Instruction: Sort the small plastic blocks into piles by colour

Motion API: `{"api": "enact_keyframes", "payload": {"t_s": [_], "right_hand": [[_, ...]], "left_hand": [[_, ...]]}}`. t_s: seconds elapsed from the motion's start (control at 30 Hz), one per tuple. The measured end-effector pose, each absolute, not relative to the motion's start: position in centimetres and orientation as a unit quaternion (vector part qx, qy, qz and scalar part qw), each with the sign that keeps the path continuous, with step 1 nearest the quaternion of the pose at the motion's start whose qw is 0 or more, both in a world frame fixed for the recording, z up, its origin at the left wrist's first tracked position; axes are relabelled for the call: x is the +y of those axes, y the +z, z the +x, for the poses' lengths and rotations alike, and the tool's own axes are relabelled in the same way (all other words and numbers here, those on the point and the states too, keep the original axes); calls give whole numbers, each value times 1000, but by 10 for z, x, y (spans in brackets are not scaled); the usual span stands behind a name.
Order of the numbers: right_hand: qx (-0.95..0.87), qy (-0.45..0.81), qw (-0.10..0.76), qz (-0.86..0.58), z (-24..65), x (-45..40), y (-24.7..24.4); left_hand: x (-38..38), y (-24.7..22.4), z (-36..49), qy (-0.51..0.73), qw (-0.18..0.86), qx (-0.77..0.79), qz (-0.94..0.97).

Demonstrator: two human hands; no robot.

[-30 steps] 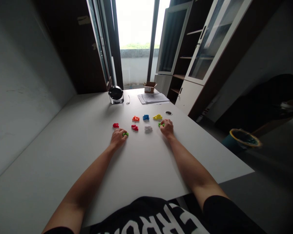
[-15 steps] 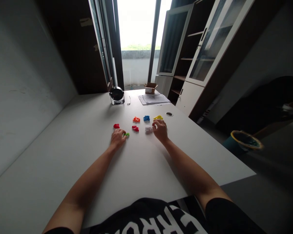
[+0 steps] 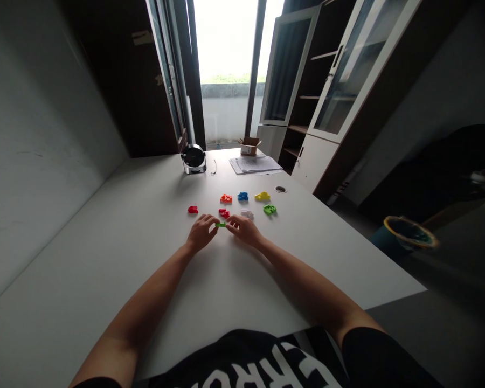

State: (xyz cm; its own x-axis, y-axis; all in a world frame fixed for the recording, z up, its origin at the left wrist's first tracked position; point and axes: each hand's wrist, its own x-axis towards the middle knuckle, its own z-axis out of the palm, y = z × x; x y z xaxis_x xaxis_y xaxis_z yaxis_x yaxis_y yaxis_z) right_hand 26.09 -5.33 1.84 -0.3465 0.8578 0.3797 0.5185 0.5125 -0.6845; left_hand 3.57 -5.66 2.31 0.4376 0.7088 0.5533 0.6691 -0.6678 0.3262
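Note:
My left hand (image 3: 202, 231) pinches the left end of a small green plastic piece (image 3: 221, 224) just above or on the table. At its right end are the fingertips of my right hand (image 3: 244, 229), closed on it too. Right behind it sits a red toy-like plastic piece (image 3: 224, 213), and a clear whitish one (image 3: 247, 214) lies just beyond my right hand. Another red piece (image 3: 193, 209) is off to the left. A larger green piece (image 3: 270, 209) lies on the right. Farther back, orange (image 3: 226, 198), blue (image 3: 243, 196) and yellow (image 3: 262, 195) pieces form a row.
The white table (image 3: 145, 215) carries a round black device on a stand (image 3: 194, 157), papers (image 3: 255, 164) and an open cardboard box (image 3: 249, 146) at its far end. A cable hole (image 3: 281, 189) is near the right edge. A bin (image 3: 404, 234) stands on the floor.
My left hand has moved right with the small green piece. My right hand has come left to meet it, away from the larger green piece, which now shows on the table.

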Motion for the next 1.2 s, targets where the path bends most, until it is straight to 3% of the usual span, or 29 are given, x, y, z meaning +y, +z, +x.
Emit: {"api": "enact_keyframes", "payload": {"t_s": [0.17, 0.8, 1.2], "right_hand": [[-760, 332, 359, -428, 261, -49, 15], [-756, 307, 403, -414, 259, -47, 2], [-730, 355, 426, -401, 260, -44, 2]], "left_hand": [[-62, 29, 41, 318, 35, 398, 860], [-61, 21, 42, 326, 131, 401, 846], [-61, 22, 44, 337, 150, 398, 840]]}}
